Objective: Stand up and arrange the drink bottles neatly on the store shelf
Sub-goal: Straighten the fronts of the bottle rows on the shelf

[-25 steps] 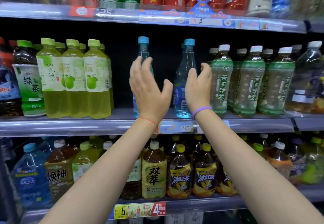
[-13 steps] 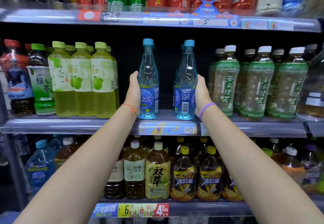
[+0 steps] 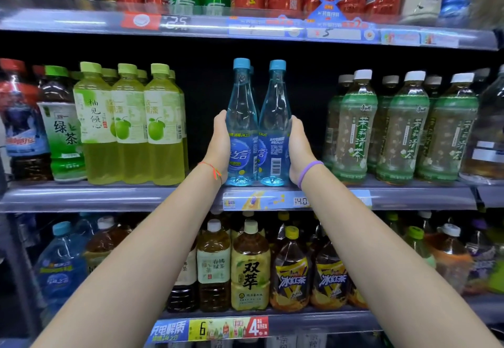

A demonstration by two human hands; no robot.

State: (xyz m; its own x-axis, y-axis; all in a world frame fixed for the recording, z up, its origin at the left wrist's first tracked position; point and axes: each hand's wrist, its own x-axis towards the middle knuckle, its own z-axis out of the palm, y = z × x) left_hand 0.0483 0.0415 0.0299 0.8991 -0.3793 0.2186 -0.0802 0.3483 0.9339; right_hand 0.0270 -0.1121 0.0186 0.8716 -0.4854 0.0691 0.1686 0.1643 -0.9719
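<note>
Palms press in from both sides: the left hand (image 3: 219,144) lies flat against the outer side of the left blue bottle (image 3: 241,126), and the right hand (image 3: 298,151) cups the outer side of the right blue bottle (image 3: 275,129). Neither hand wraps a bottle by itself; together they clamp the pair, with fingers reaching round the far sides where I cannot see them. Both bottles stand upright, long axes vertical, blue caps up, bodies touching along the labels, bases on the middle shelf (image 3: 109,197) just behind its price strip (image 3: 272,201).

Dark, bare shelf opens on either side of the pair. To the left stand the yellow-green drink bottles (image 3: 128,129) in a tight row, to the right the green tea bottles (image 3: 395,129), each group apart from the blue pair. Cans and red bottles line the shelf above, and larger tea bottles fill the one below.

What matters for the next move, as I judge it, is that the pair sits directly between the two palms, equally near each hand, so any slide left, right or toward the back must carry both together. The right bottle shows its barcode forward, so a turn may be wanted. Tall and narrow, they could tip if pushed high.
</note>
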